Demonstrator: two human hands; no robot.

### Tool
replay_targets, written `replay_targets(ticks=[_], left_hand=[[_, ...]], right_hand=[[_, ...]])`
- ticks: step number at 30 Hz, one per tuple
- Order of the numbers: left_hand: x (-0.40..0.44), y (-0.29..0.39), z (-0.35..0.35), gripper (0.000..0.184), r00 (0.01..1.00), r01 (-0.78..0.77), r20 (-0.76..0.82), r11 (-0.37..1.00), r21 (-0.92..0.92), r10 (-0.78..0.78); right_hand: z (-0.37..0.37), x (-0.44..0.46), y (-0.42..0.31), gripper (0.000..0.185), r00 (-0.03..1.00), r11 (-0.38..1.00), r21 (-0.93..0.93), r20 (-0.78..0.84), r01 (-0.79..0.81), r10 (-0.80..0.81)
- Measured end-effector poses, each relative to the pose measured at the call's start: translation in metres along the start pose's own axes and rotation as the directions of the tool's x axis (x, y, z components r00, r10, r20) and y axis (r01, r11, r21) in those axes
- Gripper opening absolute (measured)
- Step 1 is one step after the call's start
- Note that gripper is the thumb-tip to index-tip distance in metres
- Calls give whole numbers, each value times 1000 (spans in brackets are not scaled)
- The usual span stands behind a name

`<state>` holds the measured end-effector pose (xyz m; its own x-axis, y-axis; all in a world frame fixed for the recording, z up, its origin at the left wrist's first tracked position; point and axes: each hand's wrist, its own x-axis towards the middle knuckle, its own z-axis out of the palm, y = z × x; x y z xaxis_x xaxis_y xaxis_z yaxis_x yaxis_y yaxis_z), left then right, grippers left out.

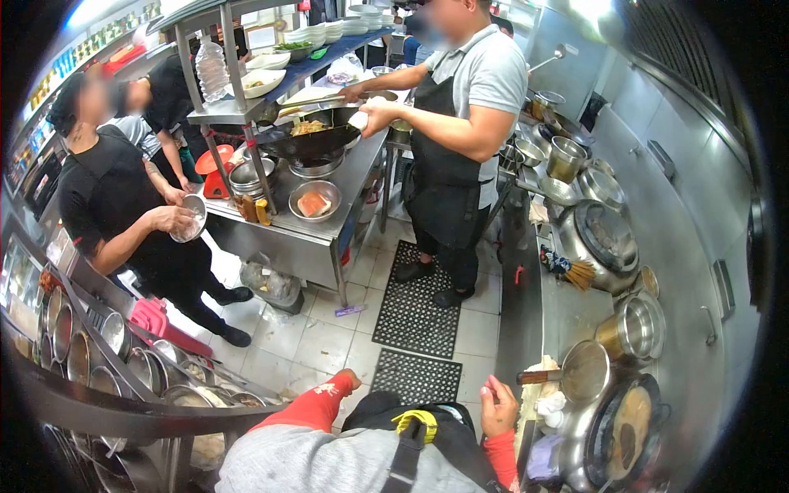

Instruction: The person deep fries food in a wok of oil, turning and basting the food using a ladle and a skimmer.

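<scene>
My left hand (pixel 351 379) hangs in front of my body above the floor, below a red sleeve (pixel 308 403). Its fingers are mostly hidden from above, and no object shows in it. My right hand (pixel 499 407) is raised beside the stove counter, loosely open, with nothing visible in it. Just right of that hand are a wooden-handled pan (pixel 585 372), a crumpled white cloth (pixel 551 404) and a purple cloth (pixel 544 457). A wok (pixel 629 431) with brown liquid sits farther right on the range.
Ahead, a person in a black apron (pixel 444 140) tilts a wok (pixel 300 141) of food over a steel table (pixel 329 226). At left, another person holds a metal bowl (pixel 191 218). Black rubber mats (pixel 417 300) cover part of the tiled floor. A rack of pans (pixel 107 378) stands left.
</scene>
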<state>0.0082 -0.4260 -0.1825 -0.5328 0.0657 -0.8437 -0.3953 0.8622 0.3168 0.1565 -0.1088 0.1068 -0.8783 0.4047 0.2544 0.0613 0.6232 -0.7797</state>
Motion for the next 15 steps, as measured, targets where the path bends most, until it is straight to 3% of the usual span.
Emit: replay_targets(ticks=[15], left_hand=[[-39,30,33,27,996,-86,-12,995,-53,85]], right_hand=[[-28,-29,17,25,1000,1000,13,3,18,-18]])
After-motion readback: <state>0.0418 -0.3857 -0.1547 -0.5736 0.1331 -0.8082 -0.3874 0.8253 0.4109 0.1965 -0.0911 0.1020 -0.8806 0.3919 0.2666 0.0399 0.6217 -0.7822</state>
